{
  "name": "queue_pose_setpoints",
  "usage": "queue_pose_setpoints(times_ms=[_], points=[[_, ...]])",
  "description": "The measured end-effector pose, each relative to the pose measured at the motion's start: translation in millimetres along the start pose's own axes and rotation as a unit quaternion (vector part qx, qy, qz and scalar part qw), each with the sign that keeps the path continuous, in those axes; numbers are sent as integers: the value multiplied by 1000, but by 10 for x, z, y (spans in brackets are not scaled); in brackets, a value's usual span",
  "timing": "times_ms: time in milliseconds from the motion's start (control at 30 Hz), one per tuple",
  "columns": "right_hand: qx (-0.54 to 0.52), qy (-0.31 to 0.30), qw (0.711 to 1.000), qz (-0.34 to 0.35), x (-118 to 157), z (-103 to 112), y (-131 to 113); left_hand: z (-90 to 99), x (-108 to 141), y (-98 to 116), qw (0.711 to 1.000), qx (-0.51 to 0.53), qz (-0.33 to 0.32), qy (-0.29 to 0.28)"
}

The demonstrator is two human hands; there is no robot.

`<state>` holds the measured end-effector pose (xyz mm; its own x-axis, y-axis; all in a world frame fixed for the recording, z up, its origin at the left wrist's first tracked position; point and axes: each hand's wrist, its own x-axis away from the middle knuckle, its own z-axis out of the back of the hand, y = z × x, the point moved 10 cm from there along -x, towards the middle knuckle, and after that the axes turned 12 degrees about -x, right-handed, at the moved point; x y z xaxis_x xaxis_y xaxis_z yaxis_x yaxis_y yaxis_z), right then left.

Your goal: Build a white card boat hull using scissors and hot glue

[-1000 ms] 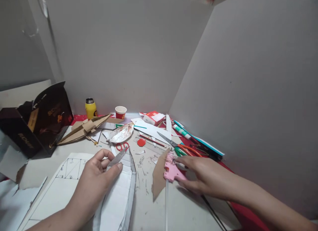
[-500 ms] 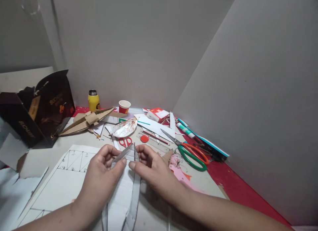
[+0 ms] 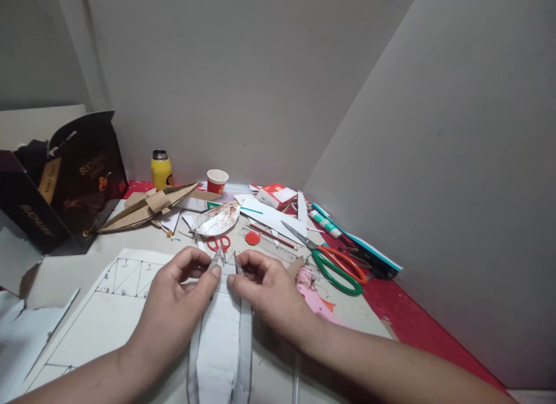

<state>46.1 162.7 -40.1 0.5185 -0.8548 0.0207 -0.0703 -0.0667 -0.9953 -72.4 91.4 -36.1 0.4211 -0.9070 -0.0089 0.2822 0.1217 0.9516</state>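
A long white folded cardboard piece [image 3: 219,340] with raised side flaps and dark outlined edges lies between my hands, its narrow end pointing away from me. My left hand [image 3: 182,300] pinches the tip of its left flap between thumb and fingers. On the other side, my right hand [image 3: 264,288] grips the tip of the right flap the same way. The two tips stand a little apart. Just beyond them lie small red-handled scissors [image 3: 218,243], partly hidden by the tips.
Large scissors with orange and green handles [image 3: 330,265] lie at the right. Behind are a brown cardboard boat shape [image 3: 150,210], a yellow bottle [image 3: 161,171], a paper cup [image 3: 216,183] and paper scraps. A dark box [image 3: 82,184] stands left, near a drawn-on sheet [image 3: 91,323].
The two flap tips, which met in a point before, are now spread apart, and the cardboard lies more open. Both hands keep their pinch. The view has shifted slightly.
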Motion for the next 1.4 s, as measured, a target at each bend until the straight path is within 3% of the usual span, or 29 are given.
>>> queue_pose_setpoints(times_ms=[233,1067,1400], points=[[-8,-11,1000,-24,-2,-2,58,134,14,55,992,-97,-58,56],[-8,-34,999,-36,-2,-59,89,75,20,172,978,-151,-136,46],[13,-33,999,-28,5,-58,76,57,-10,126,980,-160,-115,30]])
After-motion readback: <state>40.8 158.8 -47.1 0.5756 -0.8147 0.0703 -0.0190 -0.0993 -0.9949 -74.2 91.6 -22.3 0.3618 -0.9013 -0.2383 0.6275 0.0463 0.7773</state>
